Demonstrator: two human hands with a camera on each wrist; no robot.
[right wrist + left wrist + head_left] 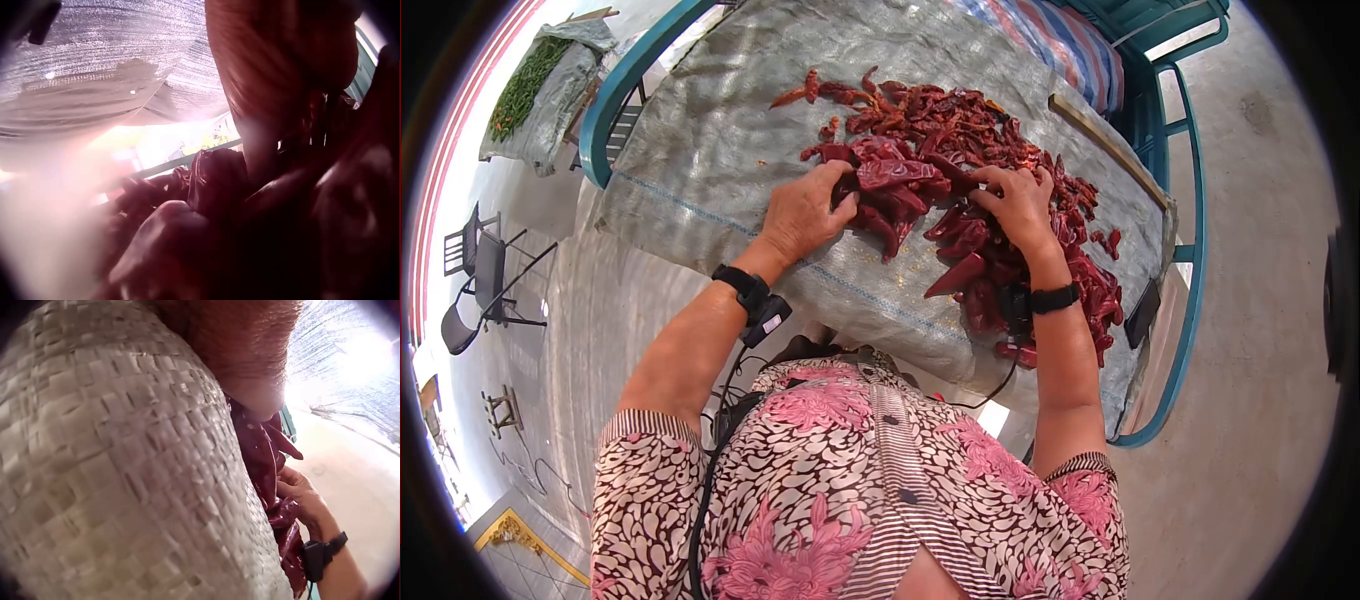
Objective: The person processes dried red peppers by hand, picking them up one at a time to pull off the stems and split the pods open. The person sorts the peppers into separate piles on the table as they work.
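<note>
Dark red dried peppers (890, 205) lie in a heap on a grey woven sheet (730, 120). My left hand (805, 212) grips large peppers at the heap's left side, thumb and fingers curled round them. To its right, my right hand (1018, 205) pinches a pepper, its fingers bent down into the heap. In the left wrist view, the left hand (244, 356) is above glossy peppers (255, 450), with the right hand (303, 497) beyond. The right wrist view shows the right hand (281, 69) over dark peppers (219, 181); its fingertips are hidden.
A teal metal frame (1195, 250) borders the sheet, with a wooden strip (1110, 150) along the right side. A striped cloth (1055, 45) lies at the back. Green peppers (530, 85) rest on another sheet at the far left, near a dark chair (490, 275).
</note>
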